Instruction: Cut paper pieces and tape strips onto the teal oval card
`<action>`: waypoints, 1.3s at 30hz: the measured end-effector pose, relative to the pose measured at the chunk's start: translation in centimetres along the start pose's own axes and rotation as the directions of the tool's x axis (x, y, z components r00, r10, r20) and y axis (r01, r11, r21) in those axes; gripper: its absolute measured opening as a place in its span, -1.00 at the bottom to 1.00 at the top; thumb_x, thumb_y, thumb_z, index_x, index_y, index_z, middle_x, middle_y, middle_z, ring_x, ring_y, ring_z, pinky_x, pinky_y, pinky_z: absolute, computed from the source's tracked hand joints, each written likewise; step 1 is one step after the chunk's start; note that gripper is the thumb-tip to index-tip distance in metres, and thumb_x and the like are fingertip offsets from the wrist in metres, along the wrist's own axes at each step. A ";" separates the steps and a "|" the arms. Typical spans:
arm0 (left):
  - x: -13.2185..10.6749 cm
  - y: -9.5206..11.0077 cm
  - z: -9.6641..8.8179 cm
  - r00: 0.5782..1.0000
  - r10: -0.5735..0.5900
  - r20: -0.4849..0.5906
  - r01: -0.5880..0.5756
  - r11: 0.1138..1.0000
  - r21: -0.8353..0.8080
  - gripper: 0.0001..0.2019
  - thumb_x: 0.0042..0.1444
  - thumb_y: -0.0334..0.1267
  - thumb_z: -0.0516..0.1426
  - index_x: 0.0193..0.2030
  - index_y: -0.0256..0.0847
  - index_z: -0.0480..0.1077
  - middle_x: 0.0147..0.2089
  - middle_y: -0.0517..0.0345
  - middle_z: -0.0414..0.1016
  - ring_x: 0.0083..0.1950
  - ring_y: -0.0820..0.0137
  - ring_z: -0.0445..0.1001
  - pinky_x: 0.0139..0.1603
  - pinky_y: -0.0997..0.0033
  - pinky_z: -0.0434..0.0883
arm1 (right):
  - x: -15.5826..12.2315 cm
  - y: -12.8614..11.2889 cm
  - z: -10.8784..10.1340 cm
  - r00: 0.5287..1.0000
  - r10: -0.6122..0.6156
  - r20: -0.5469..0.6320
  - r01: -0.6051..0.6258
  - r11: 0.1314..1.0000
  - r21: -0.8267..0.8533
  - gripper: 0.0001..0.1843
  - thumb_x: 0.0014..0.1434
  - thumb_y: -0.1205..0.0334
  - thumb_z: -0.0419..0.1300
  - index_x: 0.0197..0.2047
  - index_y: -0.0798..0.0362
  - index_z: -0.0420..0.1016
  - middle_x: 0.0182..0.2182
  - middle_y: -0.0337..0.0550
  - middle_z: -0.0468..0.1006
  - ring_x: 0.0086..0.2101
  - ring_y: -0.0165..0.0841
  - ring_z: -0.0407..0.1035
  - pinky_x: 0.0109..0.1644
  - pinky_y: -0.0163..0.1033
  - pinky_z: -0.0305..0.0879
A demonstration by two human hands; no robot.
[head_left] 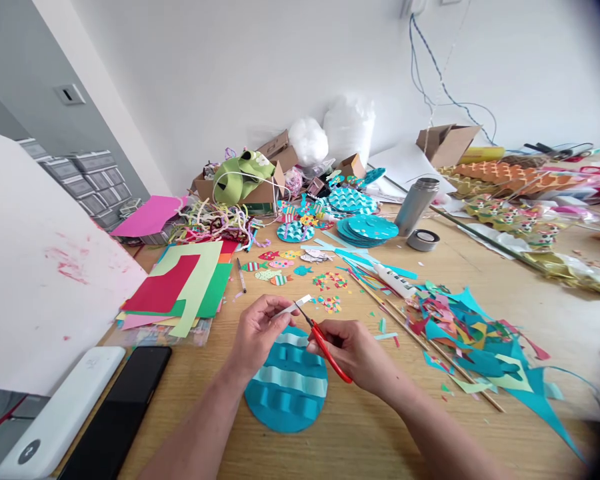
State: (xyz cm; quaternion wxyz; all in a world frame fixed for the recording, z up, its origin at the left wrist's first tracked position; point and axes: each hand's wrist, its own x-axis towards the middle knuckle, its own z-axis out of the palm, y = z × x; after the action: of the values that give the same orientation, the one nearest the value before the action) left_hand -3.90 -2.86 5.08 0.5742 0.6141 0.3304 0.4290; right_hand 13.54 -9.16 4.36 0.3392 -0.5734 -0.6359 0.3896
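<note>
Light paper strip (304,301) in the left hand (261,328), scissors (326,348) in the right hand (353,348)

Your left hand pinches the pale strip between thumb and fingers, above the bench (215,420), with its far end jutting free. Your right hand is closed around the red handles, and the blades meet the strip near that free end; whether they are parted, you cannot tell from here. The strip looks thin and nearly weightless, likely to bend or crease under a hard squeeze, so a light grip on its edges, close to the blades, should steady it best. The scissors look stiff and by far the heavier of the two; the handles are the place to hold them.

Just below your hands, the blue disc (286,415) lies flat on the bench, its upper part crossed by your fingers. Its wavy bands (290,381) stand up in ridges and would probably crush under pressure, so the bare rim looks the safer hold. Beyond it lie paper fish (269,274) and small confetti (330,281), both probably easy to scatter with a sleeve or a breath
</note>
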 end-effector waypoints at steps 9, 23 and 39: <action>0.1 -0.5 0.0 0.999 -0.017 -0.028 0.015 0.997 -0.070 -0.83 0.04 -0.21 0.20 -0.29 -0.26 0.37 -0.33 0.11 0.54 -0.40 0.44 0.50 -0.31 0.43 0.42 | -0.1 0.0 0.1 0.998 -0.054 -0.016 0.052 0.997 -0.063 -0.54 0.11 -0.10 0.15 -0.57 0.08 0.21 -0.63 -0.37 0.08 -0.55 -0.51 -0.11 -0.55 -0.35 -0.17; 0.2 0.0 -0.1 0.998 -0.016 -0.068 0.018 1.000 0.023 -0.85 0.02 -0.23 0.21 -0.30 -0.23 0.40 -0.31 0.12 0.54 -0.27 0.39 0.52 -0.24 0.45 0.43 | -0.2 -0.1 0.1 0.971 -0.204 -0.122 0.146 0.918 -0.370 -0.59 0.19 -0.01 0.11 -0.56 0.06 0.22 -0.59 -0.31 0.29 -0.57 -0.51 0.09 -0.48 -0.37 -0.03; 1.6 -3.6 -1.9 0.977 0.208 -0.037 -0.124 0.709 0.694 -0.91 0.08 -0.34 0.11 -0.30 -0.14 0.44 -0.29 0.10 0.50 -0.19 0.29 0.43 -0.14 0.28 0.34 | -0.1 0.5 -0.7 0.891 -0.419 -0.173 0.094 0.545 -0.833 -0.74 0.25 0.10 0.09 -0.38 0.07 0.43 -0.46 -0.17 0.51 -0.43 -0.35 0.38 -0.42 -0.29 -0.01</action>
State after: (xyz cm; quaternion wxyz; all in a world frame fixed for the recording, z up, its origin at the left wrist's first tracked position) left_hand -4.63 -0.21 1.66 0.2450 0.7850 0.4410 0.3596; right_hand 14.42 -9.17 4.25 0.2043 -0.6221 -0.7484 -0.1061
